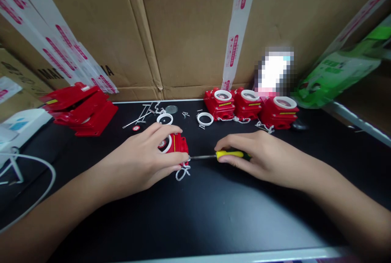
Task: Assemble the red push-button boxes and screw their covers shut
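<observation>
My left hand (pixel 146 155) is closed around a small red box (pixel 181 144) with a white ring on its face, pressing it down on the black table. A knotted white cord (pixel 183 172) hangs out by the box's near right corner. My right hand (pixel 253 153) grips the yellow and dark handle of a screwdriver (pixel 229 154). The screwdriver lies level, its shaft pointing left, and the tip meets the box's right side near my left fingertips. My left hand hides much of the box.
Three red boxes with white rings (pixel 221 106) stand at the back right. Loose white rings (pixel 205 119), screws (pixel 185 114) and a metal bracket (pixel 144 112) lie behind my hands. Stacked red housings (pixel 82 110) sit left, a green pouch (pixel 336 71) right. Cardboard (pixel 189 31) walls the back.
</observation>
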A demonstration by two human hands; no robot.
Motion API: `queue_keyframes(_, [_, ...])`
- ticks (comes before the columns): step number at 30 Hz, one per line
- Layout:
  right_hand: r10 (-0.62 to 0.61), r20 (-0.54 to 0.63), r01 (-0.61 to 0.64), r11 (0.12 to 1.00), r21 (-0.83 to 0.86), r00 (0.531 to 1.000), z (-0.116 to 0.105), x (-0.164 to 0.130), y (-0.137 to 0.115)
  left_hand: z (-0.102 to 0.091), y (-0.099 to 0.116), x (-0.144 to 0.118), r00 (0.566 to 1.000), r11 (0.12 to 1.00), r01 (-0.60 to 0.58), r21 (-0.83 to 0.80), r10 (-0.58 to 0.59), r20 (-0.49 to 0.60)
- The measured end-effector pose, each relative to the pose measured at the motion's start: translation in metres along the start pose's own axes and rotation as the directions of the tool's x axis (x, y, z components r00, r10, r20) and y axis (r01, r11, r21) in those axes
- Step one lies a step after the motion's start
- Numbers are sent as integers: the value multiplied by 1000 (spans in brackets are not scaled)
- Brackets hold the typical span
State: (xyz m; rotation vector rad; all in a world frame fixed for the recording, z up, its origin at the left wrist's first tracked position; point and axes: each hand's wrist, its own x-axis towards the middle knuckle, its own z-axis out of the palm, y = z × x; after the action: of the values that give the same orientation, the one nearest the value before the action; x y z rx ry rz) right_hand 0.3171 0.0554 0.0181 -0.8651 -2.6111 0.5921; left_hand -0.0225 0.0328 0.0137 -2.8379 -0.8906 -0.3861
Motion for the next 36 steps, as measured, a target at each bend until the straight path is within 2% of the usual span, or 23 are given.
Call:
queue_keyframes(6, [-61,-28,62,998,33,998,-4,-1,0,0,0,0,1000,1000,14,-20,-13,14])
queue_keyframes(20, [-72,32,74,996,-45,997,-3,-3,1,0,0,2,998,999,-53,6,52,29])
queue_keyframes(25, [-20,71,22,999,-29,997,-1,-3,0,1,1,3,998,998,-61,19,61,17])
queue_keyframes(28, [56,121,-58,998,13,991,-3,0,-5,0,3,4,999,999,-40,-11,40,32])
queue_keyframes(33, [116,233,-152,978,144,966,-15,1,-6,-2,6,4,996,997,-46,-68,52,79])
queue_keyframes(36, [167,237,-201,971,129,957,-27,-5,2,-4,4,4,992,998,-40,-47,45,114])
